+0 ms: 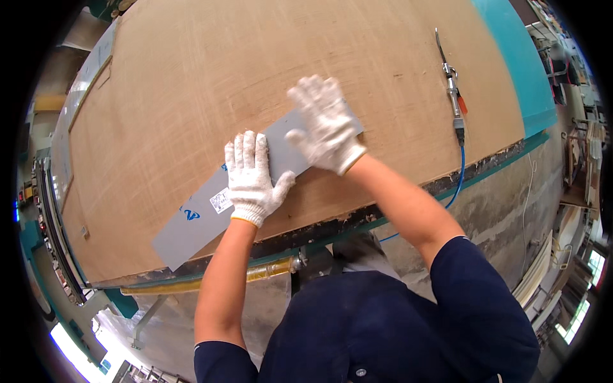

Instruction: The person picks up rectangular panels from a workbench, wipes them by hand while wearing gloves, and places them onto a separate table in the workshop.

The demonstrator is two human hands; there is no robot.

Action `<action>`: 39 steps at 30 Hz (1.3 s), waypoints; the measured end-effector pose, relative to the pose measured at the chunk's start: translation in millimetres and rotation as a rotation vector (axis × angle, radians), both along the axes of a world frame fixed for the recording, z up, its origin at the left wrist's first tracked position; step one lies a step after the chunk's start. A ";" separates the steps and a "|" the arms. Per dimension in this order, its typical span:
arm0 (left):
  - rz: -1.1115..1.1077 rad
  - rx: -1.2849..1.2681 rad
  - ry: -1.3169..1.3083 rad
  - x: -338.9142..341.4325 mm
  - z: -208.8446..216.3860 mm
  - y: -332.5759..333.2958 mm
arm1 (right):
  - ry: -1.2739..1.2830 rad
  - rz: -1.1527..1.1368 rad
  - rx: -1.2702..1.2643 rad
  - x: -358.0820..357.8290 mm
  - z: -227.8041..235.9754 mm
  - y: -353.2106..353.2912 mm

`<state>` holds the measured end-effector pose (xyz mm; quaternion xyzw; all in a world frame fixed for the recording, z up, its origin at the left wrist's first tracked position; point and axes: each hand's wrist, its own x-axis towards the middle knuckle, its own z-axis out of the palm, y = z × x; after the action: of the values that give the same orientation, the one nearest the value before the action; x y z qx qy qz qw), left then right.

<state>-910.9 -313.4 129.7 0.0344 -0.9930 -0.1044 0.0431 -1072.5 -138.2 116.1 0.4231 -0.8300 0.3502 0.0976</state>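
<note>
A long grey flat strip [203, 220] lies slantwise on the wooden tabletop [223, 70], near its front edge. It bears a white label [221, 201] and blue printed marks. My left hand [250, 172], in a white knit glove, rests flat on the strip's middle with fingers stretched and thumb out. Toward the strip's far right end, my right hand [324, 124], gloved likewise, is spread over it with the palm down. Slightly blurred, it may touch the strip or hover just above; I cannot tell which. Neither hand grips anything.
An air blow gun [454, 96] with an orange lever lies at the right, its blue hose [461, 175] hanging over the table's front edge. A teal sheet [520, 60] covers the far right side. Along the left edge runs a clear-faced strip [83, 83]. Stacked boards [584, 159] stand beyond, right.
</note>
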 end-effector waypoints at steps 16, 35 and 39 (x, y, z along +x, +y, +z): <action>0.053 -0.045 -0.199 -11.5 29.3 7.3 | -0.192 -0.062 -0.056 -74.0 24.1 45.4; 0.046 0.023 -0.075 -12.3 22.3 6.1 | -0.235 0.272 -0.140 -100.2 14.6 53.5; 0.022 0.020 -0.100 -12.5 25.7 7.8 | -0.022 0.325 -0.037 -110.4 -5.3 2.9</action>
<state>-923.5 -305.6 155.4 0.0511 -0.9924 -0.1121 -0.0059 -1182.9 -135.3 110.8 0.5461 -0.7448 0.3815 0.0382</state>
